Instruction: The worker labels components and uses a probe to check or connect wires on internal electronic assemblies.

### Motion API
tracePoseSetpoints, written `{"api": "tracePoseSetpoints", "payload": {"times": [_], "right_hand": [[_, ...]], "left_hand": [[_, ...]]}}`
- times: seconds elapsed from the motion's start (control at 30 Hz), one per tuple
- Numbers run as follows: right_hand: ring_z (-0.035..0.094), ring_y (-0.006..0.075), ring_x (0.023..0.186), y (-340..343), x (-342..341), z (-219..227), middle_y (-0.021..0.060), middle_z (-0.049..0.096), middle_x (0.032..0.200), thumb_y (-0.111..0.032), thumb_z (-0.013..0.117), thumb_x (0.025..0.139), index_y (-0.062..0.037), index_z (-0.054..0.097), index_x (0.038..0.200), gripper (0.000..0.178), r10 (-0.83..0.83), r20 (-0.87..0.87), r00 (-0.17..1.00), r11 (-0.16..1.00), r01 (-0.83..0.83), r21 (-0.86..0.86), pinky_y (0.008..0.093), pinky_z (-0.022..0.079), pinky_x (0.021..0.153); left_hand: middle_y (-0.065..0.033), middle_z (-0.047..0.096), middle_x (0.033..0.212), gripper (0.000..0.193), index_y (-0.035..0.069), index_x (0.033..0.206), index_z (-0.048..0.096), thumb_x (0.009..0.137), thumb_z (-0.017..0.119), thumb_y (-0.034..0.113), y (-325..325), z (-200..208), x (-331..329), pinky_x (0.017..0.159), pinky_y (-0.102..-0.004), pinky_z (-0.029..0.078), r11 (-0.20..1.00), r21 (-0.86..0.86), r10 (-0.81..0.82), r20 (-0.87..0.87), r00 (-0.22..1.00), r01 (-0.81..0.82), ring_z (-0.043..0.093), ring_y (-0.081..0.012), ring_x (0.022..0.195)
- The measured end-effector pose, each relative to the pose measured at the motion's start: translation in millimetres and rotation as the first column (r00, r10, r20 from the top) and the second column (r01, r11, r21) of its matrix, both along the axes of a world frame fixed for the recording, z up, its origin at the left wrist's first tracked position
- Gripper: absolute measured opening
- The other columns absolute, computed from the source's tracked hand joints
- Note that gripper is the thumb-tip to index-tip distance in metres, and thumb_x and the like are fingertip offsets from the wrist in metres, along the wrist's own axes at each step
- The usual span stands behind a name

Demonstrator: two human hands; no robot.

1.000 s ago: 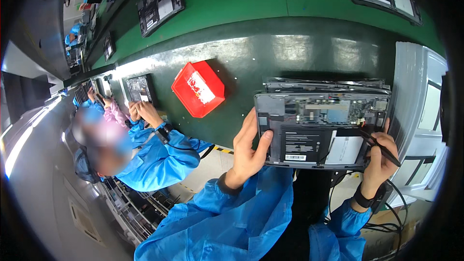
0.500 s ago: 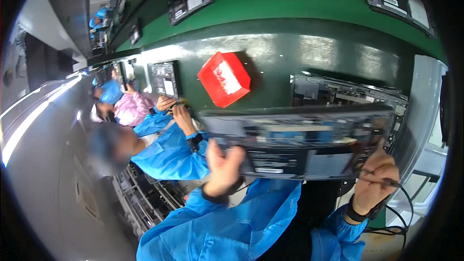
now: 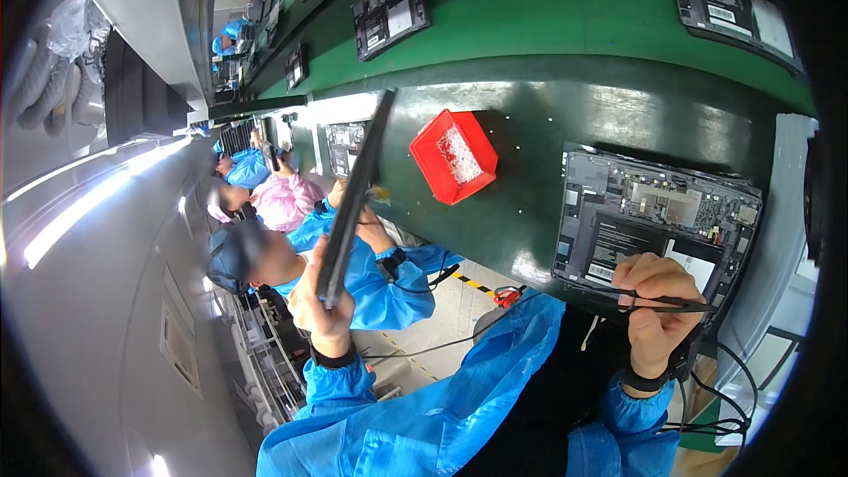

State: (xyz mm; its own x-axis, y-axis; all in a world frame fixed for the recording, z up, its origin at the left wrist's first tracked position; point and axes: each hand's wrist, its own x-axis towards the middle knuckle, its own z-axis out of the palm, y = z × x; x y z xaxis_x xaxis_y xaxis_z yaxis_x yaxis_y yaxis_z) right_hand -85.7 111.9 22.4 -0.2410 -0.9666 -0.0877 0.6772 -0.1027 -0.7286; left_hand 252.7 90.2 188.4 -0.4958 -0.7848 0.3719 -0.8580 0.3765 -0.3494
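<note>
My left hand (image 3: 320, 309) grips an opened laptop base (image 3: 355, 199) by its lower end. The base stands nearly upright and edge-on, so its inner parts are hidden. In my right hand (image 3: 658, 296) a pair of black tweezers (image 3: 680, 305) is pinched, lying across the fingers and pointing sideways. Beneath that hand rests another opened laptop base (image 3: 654, 199) on the green bench, its circuit board and black battery uncovered; the hand covers part of its near edge.
A red bin (image 3: 446, 163) holding small white bits sits mid-bench. More opened laptop bases (image 3: 391, 13) lie on the green strip beyond. A co-worker in blue (image 3: 371, 269) works close on the left. Black cables (image 3: 729, 406) hang at lower right.
The held laptop base has swung left and turned from inside-facing to edge-on in my left hand. My right hand has come off it and moved over the other base, keeping the tweezers.
</note>
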Motion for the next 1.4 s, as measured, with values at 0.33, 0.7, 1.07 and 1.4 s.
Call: {"api": "tracePoseSetpoints", "payload": {"times": [0.33,0.7,1.07,1.4], "right_hand": [[0.069,0.0264,0.075,12.8,-30.9,-1.3,0.0167,0.071,0.081,-0.016,0.083,0.075,0.0031,0.07,0.088,0.026,-0.121,-0.134,0.984,0.988,0.132,0.076,0.0338,0.052,0.07],[0.069,0.0273,0.084,33.8,-71.3,-14.2,0.019,0.07,0.089,-0.009,0.08,0.077,0.0038,0.068,0.094,0.025,-0.147,-0.259,0.955,0.954,0.206,0.217,0.0362,0.054,0.077],[0.068,0.0263,0.084,35.6,-75.7,-9.9,0.0189,0.07,0.088,-0.009,0.08,0.077,0.0032,0.068,0.093,0.023,-0.147,-0.245,0.958,0.954,0.202,0.22,0.0341,0.053,0.075],[0.058,0.0207,0.058,45.4,-85.2,27.4,0.0093,0.065,0.079,-0.027,0.082,0.082,-0.0044,0.063,0.084,0.03,-0.39,-0.308,0.868,0.916,0.4,-0.032,0.0339,0.049,0.055]], "left_hand": [[-0.0112,0.068,0.114,0.04,0.0,0.127,0.055,0.098,0.064,0.026,-200.5,-105.4,-45.2,0.085,-0.0326,0.055,0.734,0.679,0.674,-0.722,-0.157,0.027,0.068,-0.0196,0.096],[-0.0177,0.073,0.098,0.035,0.002,0.106,0.071,0.084,0.071,0.029,-325.1,-218.2,-188.7,0.082,-0.04,0.056,0.803,0.573,0.302,-0.626,0.719,0.161,0.071,-0.0311,0.09],[-0.0218,0.068,0.109,0.071,-0.012,0.115,0.059,0.074,0.085,0.039,-294.3,-230.5,-359.2,0.083,-0.0387,0.055,0.373,0.915,0.639,-0.375,0.672,0.156,0.068,-0.0291,0.099],[-0.0055,0.067,0.109,0.035,-0.001,0.121,0.061,0.093,0.068,0.019,-178.7,-83.5,-215.6,0.084,-0.0299,0.05,0.22,0.794,0.764,-0.502,0.406,0.567,0.061,-0.012,0.098]]}}
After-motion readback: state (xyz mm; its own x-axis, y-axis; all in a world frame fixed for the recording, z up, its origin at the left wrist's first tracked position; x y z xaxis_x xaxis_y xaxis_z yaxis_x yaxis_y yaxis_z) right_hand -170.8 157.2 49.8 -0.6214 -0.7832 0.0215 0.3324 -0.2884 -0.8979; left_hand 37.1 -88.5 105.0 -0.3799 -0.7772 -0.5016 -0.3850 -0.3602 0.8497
